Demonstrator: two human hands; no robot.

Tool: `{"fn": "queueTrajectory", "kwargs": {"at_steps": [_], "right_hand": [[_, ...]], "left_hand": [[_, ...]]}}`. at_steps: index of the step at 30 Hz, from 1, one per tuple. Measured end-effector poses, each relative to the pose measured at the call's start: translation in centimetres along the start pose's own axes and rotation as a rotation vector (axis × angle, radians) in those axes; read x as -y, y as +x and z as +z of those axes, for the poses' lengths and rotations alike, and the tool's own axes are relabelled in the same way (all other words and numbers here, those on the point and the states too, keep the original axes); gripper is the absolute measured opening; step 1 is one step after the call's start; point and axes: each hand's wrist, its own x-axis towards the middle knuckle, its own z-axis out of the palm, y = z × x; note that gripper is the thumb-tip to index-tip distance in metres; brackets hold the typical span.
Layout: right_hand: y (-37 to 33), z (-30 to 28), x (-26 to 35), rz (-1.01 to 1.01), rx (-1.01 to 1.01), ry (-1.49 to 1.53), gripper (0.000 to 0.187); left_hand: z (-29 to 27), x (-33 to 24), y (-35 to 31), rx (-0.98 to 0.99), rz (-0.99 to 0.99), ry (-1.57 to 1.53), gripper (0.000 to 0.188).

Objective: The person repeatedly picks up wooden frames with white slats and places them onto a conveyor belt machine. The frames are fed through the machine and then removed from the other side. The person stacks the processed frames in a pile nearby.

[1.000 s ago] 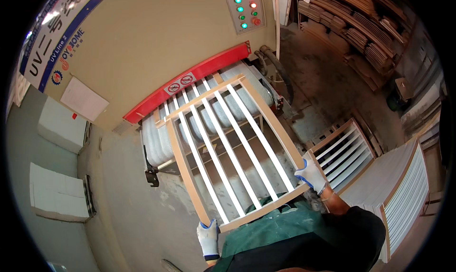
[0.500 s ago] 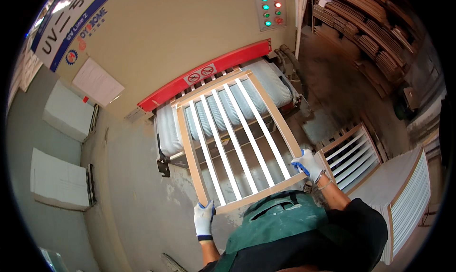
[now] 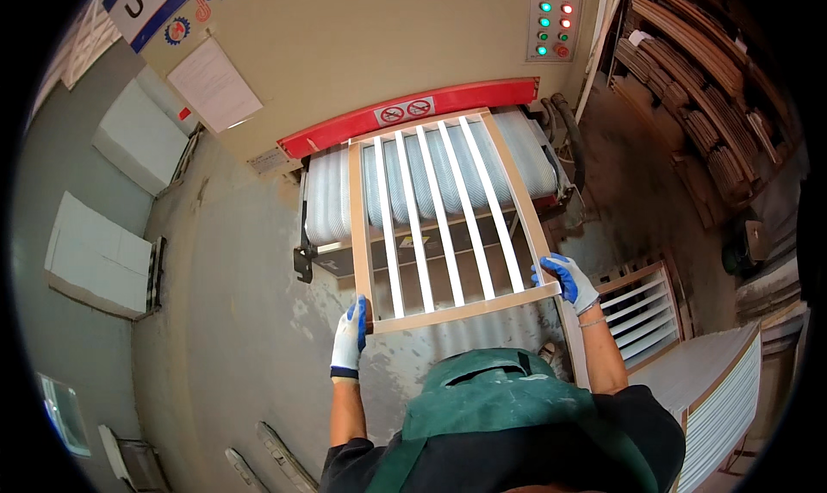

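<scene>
I hold a slatted wooden frame (image 3: 441, 217) flat in front of me, pale wood rails with several white slats. My left hand (image 3: 349, 338), in a white and blue glove, grips its near left corner. My right hand (image 3: 566, 278), gloved the same way, grips the near right corner. The frame's far end lies over the ribbed roller conveyor (image 3: 332, 196) of a beige machine (image 3: 370, 45), just under the machine's red guard bar (image 3: 413, 114).
More slatted frames (image 3: 642, 308) stand stacked at my right, with another stack (image 3: 724, 398) nearer. Shelves of curved wooden parts (image 3: 698, 71) fill the far right. White panels (image 3: 95, 252) lean at the left. A control panel with lights (image 3: 551, 19) sits above the conveyor. Concrete floor (image 3: 233, 321) lies below.
The frame has swung from a diagonal to square with the conveyor and moved forward toward the red bar. Both hands stayed on its near corners.
</scene>
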Motion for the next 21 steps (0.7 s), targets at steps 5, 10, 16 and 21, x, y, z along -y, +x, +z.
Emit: {"fn": "queueTrajectory", "kwargs": {"at_steps": [5, 10, 16, 21], "right_hand": [[0.9, -2.1, -1.5, -0.021, -0.010, 0.109, 0.029], [-0.4, -0.8, -1.8, -0.047, -0.014, 0.268, 0.024], [1.0, -2.5, -3.3, -0.029, -0.055, 0.123, 0.028], [0.2, 0.4, -2.7, -0.033, -0.172, -0.034, 0.027]], "left_hand": [[0.0, -4.0, 2.3, 0.118, -0.345, 0.310, 0.058], [-1.5, 2.6, 4.2, -0.024, 0.541, 0.595, 0.033], [0.5, 0.4, 4.8, 0.056, 0.249, 0.256, 0.027], [1.3, -2.1, 2.7, 0.086, -0.155, 0.165, 0.028]]}}
